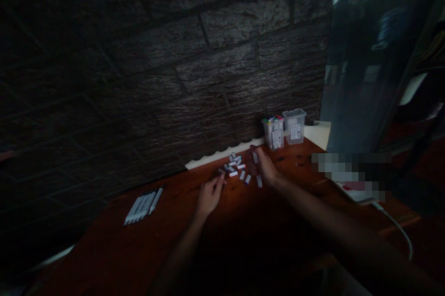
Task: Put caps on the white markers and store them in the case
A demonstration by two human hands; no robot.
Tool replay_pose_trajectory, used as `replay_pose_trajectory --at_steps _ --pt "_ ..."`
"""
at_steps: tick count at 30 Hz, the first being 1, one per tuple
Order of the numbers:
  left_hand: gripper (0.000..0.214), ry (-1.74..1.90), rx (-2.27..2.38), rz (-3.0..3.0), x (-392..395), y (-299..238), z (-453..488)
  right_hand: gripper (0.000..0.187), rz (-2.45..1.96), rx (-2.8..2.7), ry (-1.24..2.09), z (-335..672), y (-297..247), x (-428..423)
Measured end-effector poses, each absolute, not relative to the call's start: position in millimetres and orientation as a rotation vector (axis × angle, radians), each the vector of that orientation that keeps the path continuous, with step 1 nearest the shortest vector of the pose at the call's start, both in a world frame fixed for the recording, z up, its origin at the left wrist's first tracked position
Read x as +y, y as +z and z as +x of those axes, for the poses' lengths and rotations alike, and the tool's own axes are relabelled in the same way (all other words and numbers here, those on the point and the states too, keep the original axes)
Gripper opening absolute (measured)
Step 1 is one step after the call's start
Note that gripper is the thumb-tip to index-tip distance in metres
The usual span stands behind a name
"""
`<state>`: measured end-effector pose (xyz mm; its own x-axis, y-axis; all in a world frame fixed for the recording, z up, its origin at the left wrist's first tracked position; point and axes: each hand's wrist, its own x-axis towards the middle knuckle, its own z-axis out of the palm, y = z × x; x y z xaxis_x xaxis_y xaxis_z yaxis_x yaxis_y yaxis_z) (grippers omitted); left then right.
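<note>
A loose pile of small pale marker caps point(232, 164) with coloured ends lies on the wooden table between my two hands. My left hand point(209, 195) is at the pile's near left edge, thumb and forefinger closed on a small greyish cap point(221, 172). On the other side, my right hand point(264, 166) is curled, with a whitish cap point(255, 157) between its fingers. Another pale cap point(259, 181) is just below that hand. Dim light blurs the fingertips. Off to the left, several white markers point(142, 205) lie side by side in a row.
At the back stand a clear container point(276, 136) filled with colour-tipped markers and a second clear container point(295, 128). A dark brick wall point(225, 68) borders the table point(174, 240). On the right, a white cable point(399, 228) runs from a partly blurred device.
</note>
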<state>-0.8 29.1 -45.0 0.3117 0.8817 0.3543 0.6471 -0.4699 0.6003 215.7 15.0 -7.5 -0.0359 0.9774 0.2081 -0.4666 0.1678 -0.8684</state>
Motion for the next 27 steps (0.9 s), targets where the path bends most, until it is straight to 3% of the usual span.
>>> replay_pose_trajectory --at_steps 8,20,27 --pt "0.052 0.949 1.390 2.217 26.5 -41.8 1.3 0.046 -0.766 -1.064 1.221 214.2 -15.6 21.4" --pt "0.048 0.941 1.360 2.242 27.2 -41.9 0.9 0.034 -0.751 -1.159 1.045 208.2 -10.1 13.0" --pt "0.049 0.936 1.355 2.258 27.2 -42.6 1.2 0.040 -0.830 -1.160 1.083 210.1 -6.5 12.9"
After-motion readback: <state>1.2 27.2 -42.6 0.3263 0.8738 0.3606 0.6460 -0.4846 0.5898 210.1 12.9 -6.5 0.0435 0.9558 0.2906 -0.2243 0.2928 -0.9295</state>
